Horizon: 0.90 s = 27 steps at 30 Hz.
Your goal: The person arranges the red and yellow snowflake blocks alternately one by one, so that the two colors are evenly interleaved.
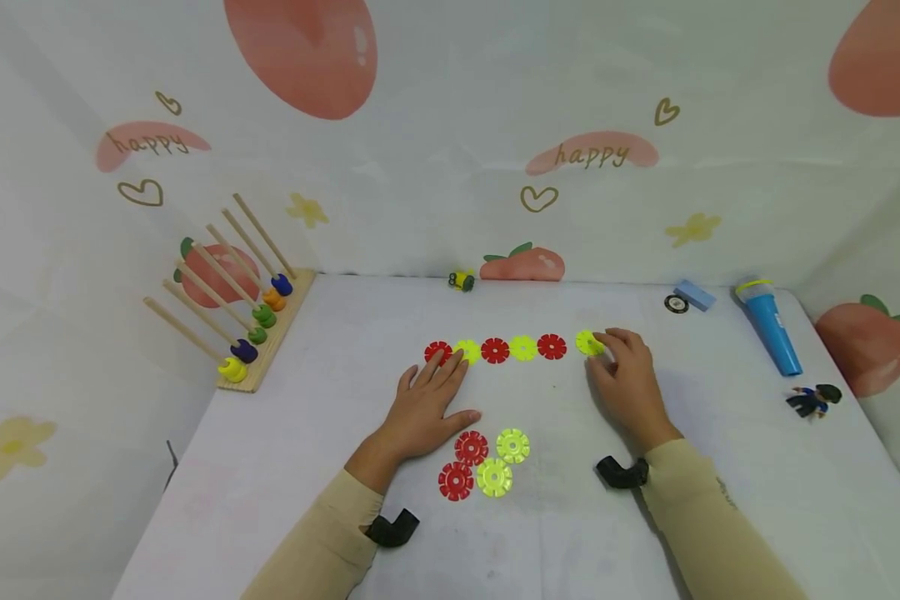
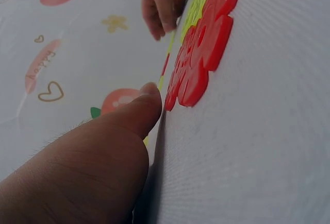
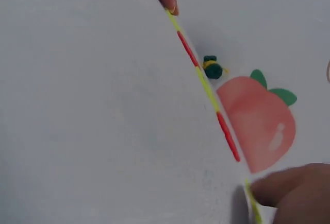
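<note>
A row of thin, notched plastic snowflake discs, red and yellow by turns, lies across the table. My left hand [image 1: 425,408] is spread flat at the row's left end, its fingertips on a red disc [image 1: 437,350] and a yellow disc [image 1: 468,351]. At the other end, my right hand [image 1: 633,383] pinches a yellow disc [image 1: 587,342] by its right edge. A small gap parts that disc from the red disc [image 1: 551,347] beside it. Closer to me, two red discs [image 1: 456,482] and two yellow discs [image 1: 494,477] lie grouped, near the left thumb [image 2: 136,112].
A wooden peg rack [image 1: 266,350] with coloured pieces stands at the left. Along the back sits a small yellow-and-green toy [image 1: 461,281]. On the right are a blue block [image 1: 694,295], a black round chip [image 1: 676,303], a blue flashlight [image 1: 772,329] and a toy figure [image 1: 813,401].
</note>
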{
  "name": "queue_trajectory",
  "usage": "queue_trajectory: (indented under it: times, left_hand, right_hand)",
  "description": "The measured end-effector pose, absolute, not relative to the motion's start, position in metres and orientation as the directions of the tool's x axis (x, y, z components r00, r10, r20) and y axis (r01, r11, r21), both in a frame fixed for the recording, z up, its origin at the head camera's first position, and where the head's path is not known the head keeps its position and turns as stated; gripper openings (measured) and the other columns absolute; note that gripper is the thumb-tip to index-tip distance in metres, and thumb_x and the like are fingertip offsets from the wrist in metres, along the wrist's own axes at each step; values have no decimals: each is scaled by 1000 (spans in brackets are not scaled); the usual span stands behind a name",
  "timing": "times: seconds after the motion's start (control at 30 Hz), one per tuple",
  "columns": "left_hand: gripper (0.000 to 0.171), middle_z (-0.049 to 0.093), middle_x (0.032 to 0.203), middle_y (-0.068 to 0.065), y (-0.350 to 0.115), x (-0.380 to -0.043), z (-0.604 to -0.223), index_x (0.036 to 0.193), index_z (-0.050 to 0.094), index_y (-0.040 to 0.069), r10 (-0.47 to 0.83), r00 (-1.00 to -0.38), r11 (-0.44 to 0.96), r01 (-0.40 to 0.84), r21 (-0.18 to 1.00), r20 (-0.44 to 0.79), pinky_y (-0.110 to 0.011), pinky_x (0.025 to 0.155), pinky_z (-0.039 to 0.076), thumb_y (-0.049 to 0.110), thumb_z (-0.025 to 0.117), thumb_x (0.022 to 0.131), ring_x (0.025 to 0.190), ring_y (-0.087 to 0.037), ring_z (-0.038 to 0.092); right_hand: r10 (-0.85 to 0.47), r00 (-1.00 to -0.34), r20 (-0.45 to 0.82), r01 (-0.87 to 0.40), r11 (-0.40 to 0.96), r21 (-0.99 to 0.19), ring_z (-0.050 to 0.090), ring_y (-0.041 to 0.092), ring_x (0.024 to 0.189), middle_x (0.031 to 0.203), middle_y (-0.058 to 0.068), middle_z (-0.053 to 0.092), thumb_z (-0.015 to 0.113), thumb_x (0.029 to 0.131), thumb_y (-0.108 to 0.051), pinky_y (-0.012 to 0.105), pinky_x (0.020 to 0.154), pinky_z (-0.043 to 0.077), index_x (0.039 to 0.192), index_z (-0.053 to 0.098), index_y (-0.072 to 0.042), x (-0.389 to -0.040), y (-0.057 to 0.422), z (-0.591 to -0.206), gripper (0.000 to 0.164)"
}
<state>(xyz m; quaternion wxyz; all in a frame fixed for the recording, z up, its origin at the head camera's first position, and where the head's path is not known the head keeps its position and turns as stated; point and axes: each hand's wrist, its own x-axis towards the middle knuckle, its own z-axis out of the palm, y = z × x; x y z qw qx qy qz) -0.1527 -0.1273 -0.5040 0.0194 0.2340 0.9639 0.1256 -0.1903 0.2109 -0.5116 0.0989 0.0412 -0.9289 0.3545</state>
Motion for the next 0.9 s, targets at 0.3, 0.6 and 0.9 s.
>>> queue_trajectory:
  times: [0.3, 0.6, 0.9]
  left_hand:
    - [87, 12, 159, 2, -128, -153, -506, 154, 21, 19, 459, -888, 858, 453, 243, 32, -56, 107, 8, 71, 40, 87, 144, -25, 4]
    - [88, 12, 159, 2, -127, -154, -506, 154, 21, 19, 455, -890, 860, 447, 247, 29, -56, 107, 8, 71, 42, 87, 144, -25, 5]
    - [87, 12, 159, 2, -128, -154, -508, 154, 21, 19, 456, -889, 858, 451, 246, 39, -56, 107, 7, 70, 43, 87, 144, -25, 5]
  right_hand:
    - [-263, -943, 204, -327, 850, -414, 25, 37, 136, 149, 15, 36, 60, 93, -37, 60, 104, 22, 141, 45, -1, -178, 205, -512, 61]
    - [-270, -946, 179, -321, 853, -412, 23, 34, 138, 151, 13, 31, 63, 91, -41, 62, 102, 22, 144, 42, -3, -177, 204, -511, 69]
    - [-290, -940, 178, -337, 866, -368, 24, 37, 134, 149, 15, 32, 63, 90, -42, 61, 99, 24, 142, 44, -3, -177, 202, -511, 67]
